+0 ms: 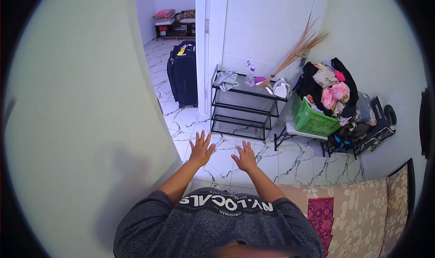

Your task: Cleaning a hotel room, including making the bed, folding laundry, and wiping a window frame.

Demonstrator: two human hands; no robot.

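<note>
Both my hands reach out in front of my chest with nothing in them. My left hand has its fingers apart above the marble-patterned tile floor. To its right, my right hand is spread in the same way. Beyond them a black-framed shelf rack stands against a white door. On its top tier lie a crumpled checked cloth, a spray bottle with a purple head, a bundled stick broom leaning up the door, and a white appliance, perhaps a clothes iron.
Right of the rack, a green plastic basket heaped with clothes sits on a small table. Bags are beside it. A bed with a floral cover lies at lower right. A dark suitcase stands past the doorway; a wall rises at left.
</note>
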